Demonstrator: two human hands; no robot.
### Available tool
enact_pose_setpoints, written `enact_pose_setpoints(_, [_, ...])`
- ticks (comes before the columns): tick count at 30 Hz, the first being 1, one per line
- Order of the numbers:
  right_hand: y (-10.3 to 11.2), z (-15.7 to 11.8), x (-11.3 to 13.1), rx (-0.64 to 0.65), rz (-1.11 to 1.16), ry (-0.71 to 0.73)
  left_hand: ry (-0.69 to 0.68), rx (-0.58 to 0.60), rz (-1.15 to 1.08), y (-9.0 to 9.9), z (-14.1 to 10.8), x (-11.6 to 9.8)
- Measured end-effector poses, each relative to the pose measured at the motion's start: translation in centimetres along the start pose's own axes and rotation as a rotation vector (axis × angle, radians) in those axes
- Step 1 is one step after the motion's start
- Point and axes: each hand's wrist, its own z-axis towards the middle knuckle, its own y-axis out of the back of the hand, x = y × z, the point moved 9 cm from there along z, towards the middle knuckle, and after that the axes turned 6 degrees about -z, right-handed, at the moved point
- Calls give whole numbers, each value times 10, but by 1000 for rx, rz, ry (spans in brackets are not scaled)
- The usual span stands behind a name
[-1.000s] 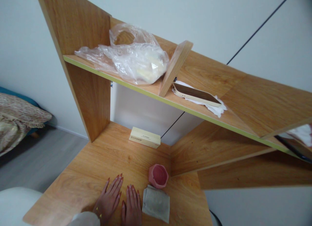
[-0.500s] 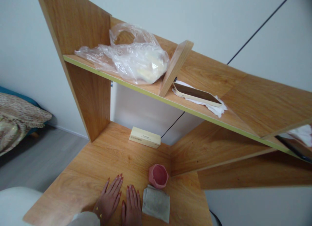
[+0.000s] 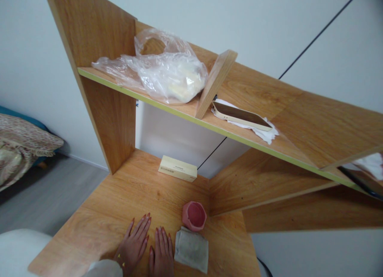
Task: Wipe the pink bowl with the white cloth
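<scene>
Basically, txt (image 3: pixel 166 170) on box (image 3: pixel 179 167) illegible; R hand (image 3: pixel 162 252) nr cloth (image 3: pixel 192 250).

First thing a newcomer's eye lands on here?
Likely the crumpled clear plastic bag on the shelf, left of the short divider. Next, the pink faceted pot on the desk, just beyond the folded gray cloth. Then the left hand and right hand, flat on the desk, left of the cloth.

Plastic bag (image 3: pixel 173 77) on wooden shelf (image 3: pixel 284 145), phone (image 3: pixel 242 115) on white tissue (image 3: pixel 269 136), fringed blanket (image 3: pixel 26 135)
</scene>
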Motion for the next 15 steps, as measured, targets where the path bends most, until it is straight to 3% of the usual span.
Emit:
enact_pose_setpoints(8, [-3, -1, 0, 11, 0, -7, 34, 32, -24, -11, -6, 1])
enact_pose_setpoints(15, [1, 1, 1, 12, 5, -1, 13, 11, -13, -4, -3, 0])
